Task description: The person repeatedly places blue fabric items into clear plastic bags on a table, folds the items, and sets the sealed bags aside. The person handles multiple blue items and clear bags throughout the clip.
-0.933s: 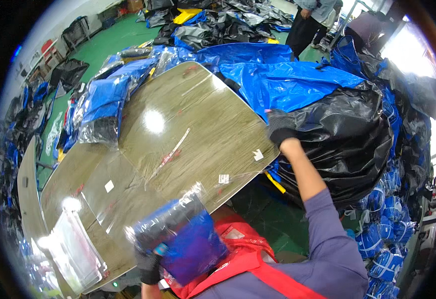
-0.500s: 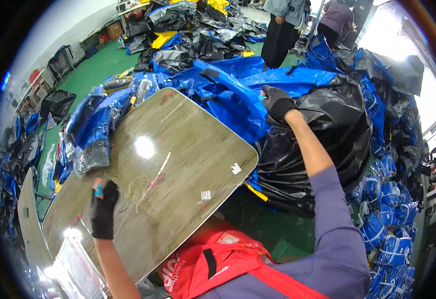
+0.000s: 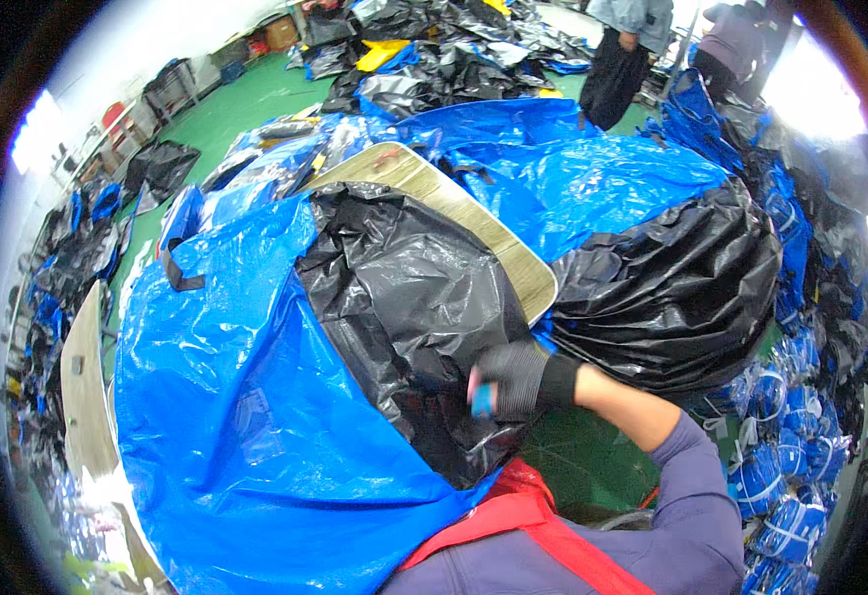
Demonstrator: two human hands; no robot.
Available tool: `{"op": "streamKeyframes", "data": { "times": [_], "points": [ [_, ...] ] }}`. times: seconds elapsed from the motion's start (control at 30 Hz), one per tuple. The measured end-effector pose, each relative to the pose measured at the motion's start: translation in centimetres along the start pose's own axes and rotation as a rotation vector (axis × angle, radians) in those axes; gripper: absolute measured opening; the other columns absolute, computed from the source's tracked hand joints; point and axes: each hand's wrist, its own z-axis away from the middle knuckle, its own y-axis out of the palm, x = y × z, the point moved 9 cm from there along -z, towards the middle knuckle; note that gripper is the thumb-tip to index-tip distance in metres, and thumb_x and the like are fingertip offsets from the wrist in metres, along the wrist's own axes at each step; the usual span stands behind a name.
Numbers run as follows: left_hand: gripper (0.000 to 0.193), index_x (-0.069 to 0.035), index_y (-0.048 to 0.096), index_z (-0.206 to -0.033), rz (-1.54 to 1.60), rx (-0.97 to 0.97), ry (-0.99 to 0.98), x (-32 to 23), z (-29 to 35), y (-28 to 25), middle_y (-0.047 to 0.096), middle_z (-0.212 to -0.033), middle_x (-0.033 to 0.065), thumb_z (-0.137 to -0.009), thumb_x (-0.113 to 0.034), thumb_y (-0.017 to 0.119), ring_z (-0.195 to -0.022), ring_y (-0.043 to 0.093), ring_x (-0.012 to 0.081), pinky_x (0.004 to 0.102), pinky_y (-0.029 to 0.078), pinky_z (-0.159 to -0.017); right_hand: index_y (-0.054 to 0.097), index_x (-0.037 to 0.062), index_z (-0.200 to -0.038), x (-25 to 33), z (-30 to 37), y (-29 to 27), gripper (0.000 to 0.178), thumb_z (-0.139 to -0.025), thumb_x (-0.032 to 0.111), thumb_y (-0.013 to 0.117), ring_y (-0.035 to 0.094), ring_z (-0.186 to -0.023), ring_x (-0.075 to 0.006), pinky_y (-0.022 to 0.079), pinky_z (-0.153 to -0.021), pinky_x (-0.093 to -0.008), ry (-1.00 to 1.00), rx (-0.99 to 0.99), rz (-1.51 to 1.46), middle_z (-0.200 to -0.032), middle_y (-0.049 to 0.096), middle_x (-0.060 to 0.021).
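A large blue and black plastic sheet, perhaps an unfolded bag, lies spread over the wood-patterned table. Its blue side falls toward me and to the left, and a black strap shows near its far left corner. My right hand, in a dark fingerless-tip glove with blue tape on one finger, is at the near right of the sheet's black part. Motion smears its fingers, so their grip is unclear. My left hand does not show; the blue sheet covers the area where it was.
Right of the table bulges a blue and black sheet heap. Tied blue bundles are stacked at the lower right. More sheets pile up at the back on the green floor. Two people stand at the far right.
The blue and black sheet now covers most of the formerly bare tabletop. My right hand has come from the right-hand heap down toward me. My left hand has gone out of sight.
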Motion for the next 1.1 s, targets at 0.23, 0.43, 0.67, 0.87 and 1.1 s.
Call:
{"op": "streamKeyframes", "data": {
  "times": [0.23,0.43,0.67,0.87,1.1],
  "points": [
    [0.047,-0.003,0.046,-0.133,-0.091,-0.146,0.041,-3.2,5.4,-10.5,0.059,-0.119,0.0093,-0.094,-0.026,0.058,-0.104,0.058,0.0190,0.0294,0.047,-0.091,0.064,0.0032,-0.113,-6.9,-8.4,-6.5,0.077,-0.075,0.070,0.055,0.065,-0.096,-0.0411,0.051,-0.082,-0.0476,0.564,-0.040,0.311,-0.109,0.064,-0.0257],
    [0.051,-0.003,0.046,-0.135,-0.122,0.049,-0.324,1.5,11.4,-9.4,0.058,-0.123,0.0082,-0.095,-0.033,0.055,-0.109,0.056,0.0181,0.0328,0.045,-0.096,0.061,0.0032,-0.111,-8.8,-9.9,-3.2,0.048,-0.084,0.043,0.060,0.066,-0.092,-0.0353,0.053,-0.079,-0.0475,0.648,-0.450,0.723,-0.100,0.067,-0.0204],
    [0.049,0.000,0.063,-0.076,-0.892,-0.408,0.095,5.2,12.8,-10.4,0.059,-0.064,0.0209,-0.093,-0.044,0.049,-0.063,0.058,0.0352,0.0455,0.041,-0.062,0.070,0.0059,-0.092,-12.2,-9.9,-6.3,0.023,-0.087,0.023,0.055,0.068,-0.078,-0.0324,0.053,-0.068,-0.0433,0.261,-0.423,0.512,-0.087,0.068,-0.0209],
    [0.044,0.000,0.068,-0.090,-0.858,-0.492,-0.156,9.8,11.6,-12.6,0.066,-0.078,0.0197,-0.094,-0.041,0.051,-0.072,0.062,0.0315,0.0423,0.046,-0.068,0.070,0.0040,-0.085,-23.7,-2.7,-13.2,0.026,-0.082,0.030,0.066,0.066,-0.072,-0.0256,0.050,-0.066,-0.0362,0.647,-0.624,-0.119,-0.080,0.069,-0.0144],
    [0.055,-0.002,0.050,-0.133,0.007,-0.118,-0.279,11.0,11.7,-8.3,0.061,-0.120,0.0133,-0.091,-0.035,0.062,-0.104,0.060,0.0236,0.0352,0.049,-0.090,0.067,0.0027,-0.096,-11.1,-11.8,-15.0,0.048,-0.080,0.048,0.061,0.066,-0.090,-0.0378,0.051,-0.079,-0.0457,0.516,-0.411,0.553,-0.092,0.068,-0.0236]
  ]
}}
